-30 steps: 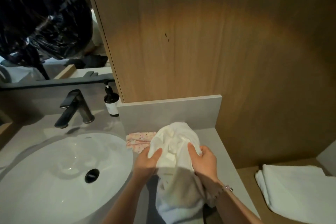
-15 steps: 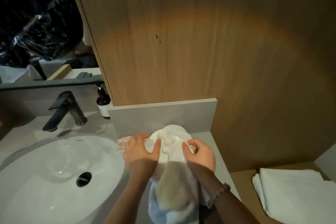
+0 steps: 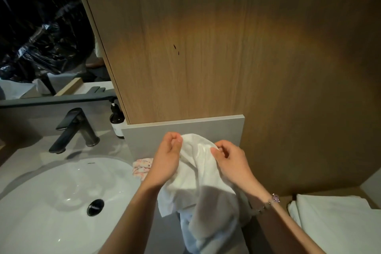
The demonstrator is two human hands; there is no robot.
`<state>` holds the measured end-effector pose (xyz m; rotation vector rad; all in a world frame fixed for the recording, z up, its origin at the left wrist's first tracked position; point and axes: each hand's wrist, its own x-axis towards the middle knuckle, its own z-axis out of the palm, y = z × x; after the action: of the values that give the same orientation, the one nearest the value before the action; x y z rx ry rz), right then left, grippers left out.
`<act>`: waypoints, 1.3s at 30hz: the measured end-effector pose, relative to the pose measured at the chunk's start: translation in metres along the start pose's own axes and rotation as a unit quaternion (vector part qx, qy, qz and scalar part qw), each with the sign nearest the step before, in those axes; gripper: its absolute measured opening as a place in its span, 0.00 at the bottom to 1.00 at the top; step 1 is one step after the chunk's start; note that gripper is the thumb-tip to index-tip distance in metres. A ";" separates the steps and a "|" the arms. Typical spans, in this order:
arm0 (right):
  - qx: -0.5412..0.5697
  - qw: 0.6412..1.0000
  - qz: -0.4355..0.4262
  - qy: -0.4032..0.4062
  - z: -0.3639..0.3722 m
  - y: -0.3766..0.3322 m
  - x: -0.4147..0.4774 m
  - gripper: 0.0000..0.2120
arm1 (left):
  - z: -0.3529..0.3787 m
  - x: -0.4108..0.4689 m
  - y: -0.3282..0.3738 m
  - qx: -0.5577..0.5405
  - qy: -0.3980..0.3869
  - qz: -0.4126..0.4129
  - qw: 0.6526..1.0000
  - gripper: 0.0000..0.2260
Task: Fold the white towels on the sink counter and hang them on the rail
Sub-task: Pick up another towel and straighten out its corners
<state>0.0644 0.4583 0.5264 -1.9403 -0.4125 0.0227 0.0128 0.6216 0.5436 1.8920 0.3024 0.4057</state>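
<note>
Left hand (image 3: 167, 156) and right hand (image 3: 228, 163) each pinch the top edge of the white towel (image 3: 198, 173). I would draw the 2 pinches apart evenly, keeping that edge taut before folding.

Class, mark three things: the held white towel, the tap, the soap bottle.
Held white towel (image 3: 198, 171): head view, its lit middle fold.
Tap (image 3: 71, 135): head view, its slanting spout.
Soap bottle (image 3: 116, 120): head view, its dark body.

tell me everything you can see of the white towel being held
The white towel looks like soft, plain cloth, crumpled and unfolded. The left hand and right hand each pinch its upper edge, holding it up over the grey counter right of the basin; its lower part droops towards the camera, in shadow.
</note>
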 end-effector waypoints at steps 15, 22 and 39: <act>0.057 0.919 0.117 -0.371 -0.041 -0.007 -0.006 0.17 | -0.048 0.023 -0.013 -0.127 0.197 -0.123 0.964 0.06; 0.073 0.941 0.111 -0.311 -0.058 0.003 -0.001 0.27 | -0.090 0.015 -0.040 -0.052 0.253 -0.193 0.947 0.06; 0.155 0.955 0.067 -0.243 -0.007 -0.039 0.010 0.02 | -0.022 -0.005 0.002 0.116 -0.191 0.062 0.973 0.10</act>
<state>0.0644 0.4688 0.5659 -1.6333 -0.5625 0.6288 -0.0006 0.6372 0.5521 2.1770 -0.0281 0.0840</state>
